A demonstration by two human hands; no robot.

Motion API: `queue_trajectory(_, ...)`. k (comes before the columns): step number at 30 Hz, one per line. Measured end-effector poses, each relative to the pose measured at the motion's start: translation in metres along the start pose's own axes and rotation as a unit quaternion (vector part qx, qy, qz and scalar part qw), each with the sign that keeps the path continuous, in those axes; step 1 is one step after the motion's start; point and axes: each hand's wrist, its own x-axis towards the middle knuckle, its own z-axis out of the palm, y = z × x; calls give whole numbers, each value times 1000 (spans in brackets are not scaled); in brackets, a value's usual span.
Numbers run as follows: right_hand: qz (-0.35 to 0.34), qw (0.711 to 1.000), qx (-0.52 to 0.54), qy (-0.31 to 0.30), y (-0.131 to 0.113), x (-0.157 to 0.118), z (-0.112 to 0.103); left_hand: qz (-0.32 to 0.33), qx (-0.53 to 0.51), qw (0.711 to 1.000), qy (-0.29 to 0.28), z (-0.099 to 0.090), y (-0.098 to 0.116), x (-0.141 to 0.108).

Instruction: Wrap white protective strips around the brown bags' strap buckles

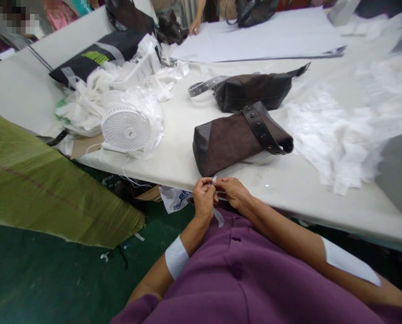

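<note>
At the table's near edge my left hand [203, 199] and my right hand [234, 191] meet, fingertips pinched together. Between them is a thin, translucent whitish strip [218, 218], perhaps plastic; a bit of it shows at the fingertips and a tail hangs below my left hand. Just beyond my fingers lies a dark brown handbag [230, 141] with black leather ends and a black eyeleted strap [260, 128] across it. Behind that one rests a second dark bag [255, 92], its strap stretched out to the left.
A white fan [127, 130] stands left among crumpled white wrapping [120, 83]. White tissue [336, 139] is heaped at right, beside a grey block-like object [399, 173]. Large white sheets [261, 38] lie at the back, touched by another person's hand [195, 26]. Green cloth [46, 184] hangs at left.
</note>
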Motion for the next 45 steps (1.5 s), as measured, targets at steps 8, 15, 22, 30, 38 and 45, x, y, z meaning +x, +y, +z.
queue_trajectory(8,13,995,-97,-33,-36,11,-13,48,124,990,-53,-22,-12,-23)
queue_trajectory(15,56,965,-231,-115,-67,27,-34,24,188,982,-17,-34,-19,-13)
queue_trajectory(22,58,937,-298,-170,-79,32,-34,-63,-37,997,-22,-27,-9,-7)
queue_trajectory(30,18,944,-250,-213,-68,31,-46,-48,-22,998,-25,-25,12,7)
queue_trajectory(38,12,954,-199,-225,-56,34,-55,-13,170,985,-25,-27,9,15)
queue_trajectory(45,8,960,-165,-227,-48,39,-59,13,231,973,-11,-24,5,15)
